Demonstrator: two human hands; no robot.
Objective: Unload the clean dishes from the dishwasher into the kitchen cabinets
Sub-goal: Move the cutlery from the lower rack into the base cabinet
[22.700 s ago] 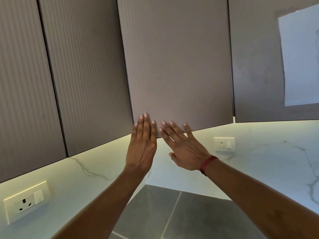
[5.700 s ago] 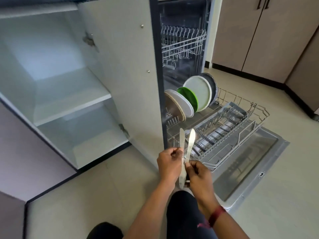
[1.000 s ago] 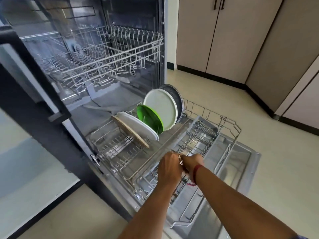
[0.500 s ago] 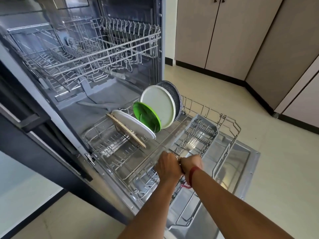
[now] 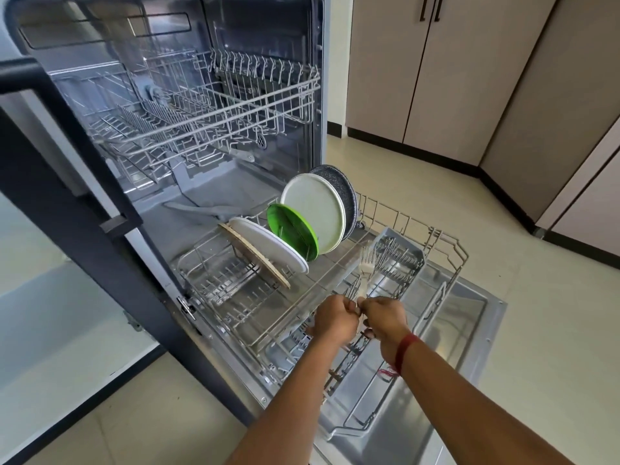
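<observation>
The dishwasher's lower rack (image 5: 446,263) is pulled out over the open door (image 5: 469,317). Several plates stand in it: a wooden-edged one (image 5: 255,260), a white one (image 5: 268,245), a green one (image 5: 292,229), a pale large one (image 5: 313,211) and a dark speckled one (image 5: 345,186). My left hand (image 5: 335,318) and my right hand (image 5: 382,313) meet above the rack's front. Both are closed around the handles of pale forks (image 5: 365,266), whose tines point up and away. A grey cutlery basket (image 5: 399,260) sits just beyond.
The upper rack (image 5: 214,105) holds no dishes. A dark cabinet door edge (image 5: 84,196) stands open at the left, with a pale shelf behind it. Tall beige cabinets (image 5: 469,78) line the far wall. The beige floor (image 5: 553,330) lies to the right.
My hands have lifted slightly and the forks now stick up above them, out of the cutlery basket. The view has tilted up a little.
</observation>
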